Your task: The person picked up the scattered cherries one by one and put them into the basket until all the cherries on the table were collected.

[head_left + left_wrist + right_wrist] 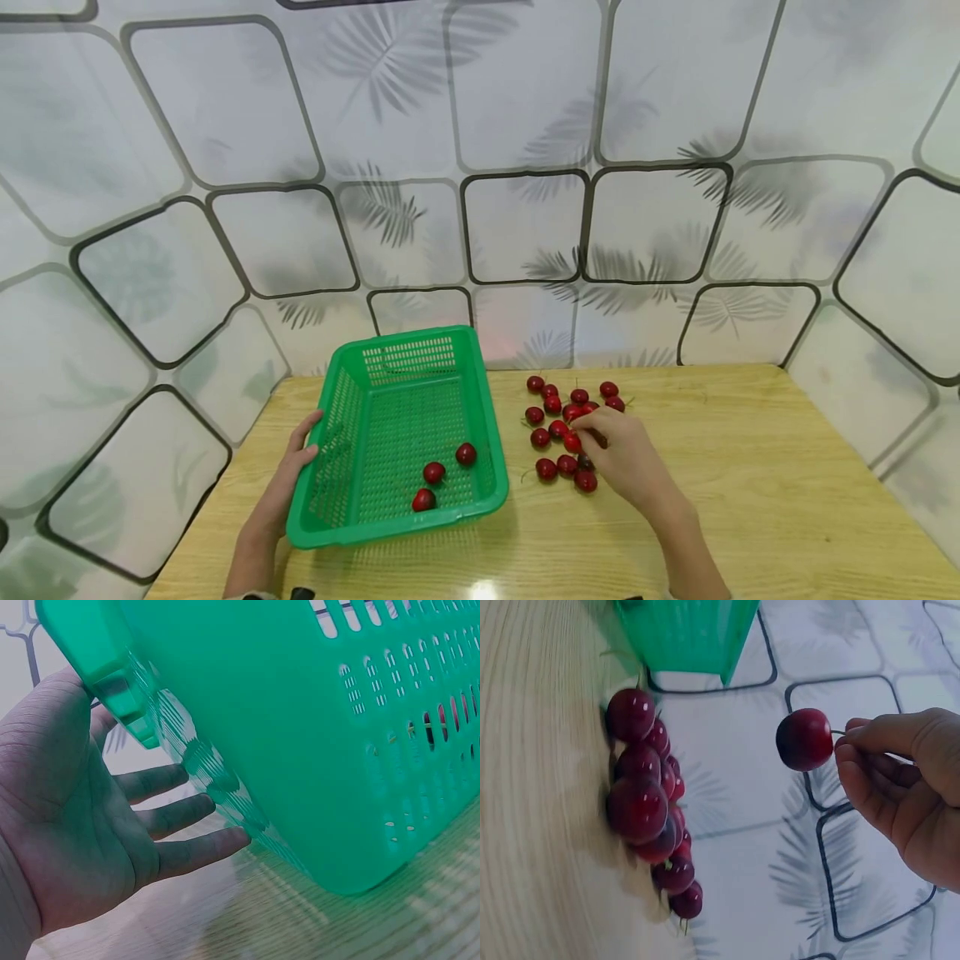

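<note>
My right hand (618, 458) pinches a dark red cherry (805, 739) by its thin stem, and the fruit hangs free of the fingers in the right wrist view. In the head view that hand is over a loose group of cherries (546, 470) on the table. My left hand (281, 483) rests against the left side of a green plastic basket (491, 450), thumb and a finger at its rim. The left wrist view shows its other fingers (191, 855) spread fairly straight along the outer wall. Inside the basket, three cherries (434, 473) lie toward the near right corner.
The pale wooden table (750, 483) runs up to a patterned wall covering (525, 225) with dark rounded outlines and leaf prints. The basket stands left of the cherries, its right side close to them.
</note>
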A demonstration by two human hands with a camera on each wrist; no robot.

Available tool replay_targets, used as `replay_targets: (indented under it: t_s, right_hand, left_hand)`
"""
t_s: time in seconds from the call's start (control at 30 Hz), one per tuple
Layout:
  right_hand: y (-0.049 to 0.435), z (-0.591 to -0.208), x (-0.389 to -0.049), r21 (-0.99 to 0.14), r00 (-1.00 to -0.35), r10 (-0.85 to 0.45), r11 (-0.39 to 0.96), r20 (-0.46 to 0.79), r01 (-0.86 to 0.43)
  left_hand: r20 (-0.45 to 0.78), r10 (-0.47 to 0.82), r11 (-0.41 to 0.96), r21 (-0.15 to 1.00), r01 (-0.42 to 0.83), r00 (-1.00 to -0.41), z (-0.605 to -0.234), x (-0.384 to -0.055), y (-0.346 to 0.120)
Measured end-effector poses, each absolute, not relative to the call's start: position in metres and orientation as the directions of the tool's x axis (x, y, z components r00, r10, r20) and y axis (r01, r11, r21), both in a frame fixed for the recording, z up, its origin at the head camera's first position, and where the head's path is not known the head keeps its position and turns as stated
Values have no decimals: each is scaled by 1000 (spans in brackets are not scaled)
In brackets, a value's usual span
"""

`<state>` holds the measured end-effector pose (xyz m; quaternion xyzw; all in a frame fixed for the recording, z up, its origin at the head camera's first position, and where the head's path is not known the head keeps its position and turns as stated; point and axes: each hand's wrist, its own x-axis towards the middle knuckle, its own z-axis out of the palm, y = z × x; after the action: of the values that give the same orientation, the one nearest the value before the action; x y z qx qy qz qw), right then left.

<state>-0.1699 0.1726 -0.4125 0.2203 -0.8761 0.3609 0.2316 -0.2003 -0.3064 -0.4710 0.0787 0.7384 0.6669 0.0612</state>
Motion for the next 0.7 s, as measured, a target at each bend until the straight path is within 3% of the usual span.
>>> replay_targets:
  t_s: [0.17, 0.53, 0.7]
  right_hand:
    - [156, -408, -164, -492, -721, -245, 588, 649, -642]
    - [128, -403, -155, -476, -646, -259, 494, 718, -728]
    - [109, -408, -154, -432, -577, -247, 456, 778, -778]
  left_hand:
    - [20, 192, 95, 995, 39, -981, -472, -200, -307]
    - [31, 210, 79, 996, 49, -977, -474, -201, -307]
    - [27, 208, 84, 995, 45, -978, -473, -201, -307]
